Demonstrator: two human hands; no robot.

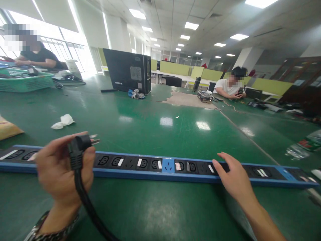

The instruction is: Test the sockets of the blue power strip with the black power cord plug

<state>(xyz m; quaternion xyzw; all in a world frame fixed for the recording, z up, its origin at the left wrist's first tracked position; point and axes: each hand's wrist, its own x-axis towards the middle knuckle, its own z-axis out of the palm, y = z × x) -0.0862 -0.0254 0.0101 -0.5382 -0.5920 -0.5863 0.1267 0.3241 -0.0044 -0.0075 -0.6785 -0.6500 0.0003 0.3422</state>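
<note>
A long blue and black power strip lies across the green table, with several sockets along its top. My left hand grips a black power plug just above the strip's left part; its metal prongs point right and its thick black cable hangs down toward me. My right hand rests with spread fingers on the strip's right part, covering a socket there.
A crumpled white tissue lies at the left. A black computer case stands at the back middle, a green basket at the far left. Two other people sit at the far left and far right. Packaged items lie at the right edge.
</note>
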